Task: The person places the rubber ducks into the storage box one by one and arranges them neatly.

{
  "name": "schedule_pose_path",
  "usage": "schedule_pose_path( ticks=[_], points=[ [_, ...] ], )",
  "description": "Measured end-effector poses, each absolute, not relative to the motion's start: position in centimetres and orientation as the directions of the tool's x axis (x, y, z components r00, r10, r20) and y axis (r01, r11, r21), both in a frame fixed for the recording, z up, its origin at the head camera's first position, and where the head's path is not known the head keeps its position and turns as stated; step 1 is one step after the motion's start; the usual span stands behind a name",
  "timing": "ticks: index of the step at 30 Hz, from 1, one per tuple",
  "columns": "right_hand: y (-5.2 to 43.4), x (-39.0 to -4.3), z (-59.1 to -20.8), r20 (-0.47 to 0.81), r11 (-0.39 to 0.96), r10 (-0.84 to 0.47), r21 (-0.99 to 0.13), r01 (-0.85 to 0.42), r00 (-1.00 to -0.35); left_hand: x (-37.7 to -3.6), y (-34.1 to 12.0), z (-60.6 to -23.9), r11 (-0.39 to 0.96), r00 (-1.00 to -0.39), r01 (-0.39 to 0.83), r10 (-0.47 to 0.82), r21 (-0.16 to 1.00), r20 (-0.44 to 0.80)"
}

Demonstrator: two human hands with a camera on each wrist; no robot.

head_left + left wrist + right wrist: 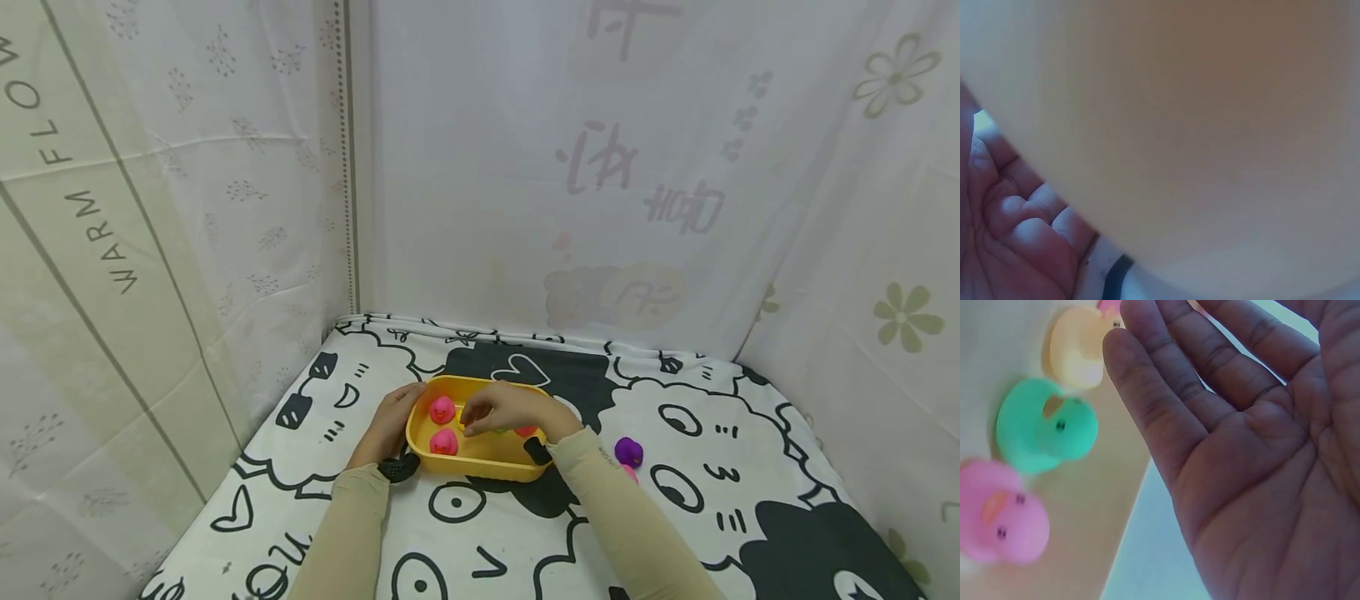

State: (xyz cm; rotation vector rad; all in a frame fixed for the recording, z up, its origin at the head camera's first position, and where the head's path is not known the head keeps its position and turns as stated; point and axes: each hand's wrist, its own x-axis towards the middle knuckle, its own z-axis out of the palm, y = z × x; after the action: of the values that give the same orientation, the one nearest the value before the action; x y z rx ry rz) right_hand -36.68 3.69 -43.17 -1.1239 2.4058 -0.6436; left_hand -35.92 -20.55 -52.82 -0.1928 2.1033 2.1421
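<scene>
Yellow tray [480, 469] nearest of all to the left wrist camera, its blurred wall filling most of that view.
Inside, two pink ducks [443, 409] sit by the left end; the right wrist view clearly shows a green duck [1029, 428] and a yellow duck [1077, 347], mere slivers from the head. The right hand [517, 408] reaches over them, fingers bent; I cannot tell whether it pinches anything. The left hand [392, 423] touches the tray's left end, fingertips partly hidden, grip unclear. Past the right end, a purple duck [628, 452] lies on the printed cloth [750, 400].
</scene>
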Motion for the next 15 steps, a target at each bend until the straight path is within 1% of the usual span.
schedule_pose_path(
  ticks=[5,12,15],
  points=[
    [5.5,-36.5,-42.8,-0.161,0.594,-0.759,-0.569,-0.569,-0.631,-35.7,-20.5,-52.5,-0.011,-0.978,-0.208,-0.002,0.978,-0.208],
    [7.5,-36.3,-42.0,-0.153,0.598,-0.736,-0.604,-0.527,-0.66,-35.7,-20.6,-52.5,-0.002,-0.978,-0.209,-0.001,0.978,-0.209],
    [8.6,-36.3,-41.9,-0.128,0.587,-0.73,-0.622,-0.519,-0.671,-35.9,-20.5,-52.5,-0.009,-0.977,-0.213,0.002,0.977,-0.213]
  ],
)
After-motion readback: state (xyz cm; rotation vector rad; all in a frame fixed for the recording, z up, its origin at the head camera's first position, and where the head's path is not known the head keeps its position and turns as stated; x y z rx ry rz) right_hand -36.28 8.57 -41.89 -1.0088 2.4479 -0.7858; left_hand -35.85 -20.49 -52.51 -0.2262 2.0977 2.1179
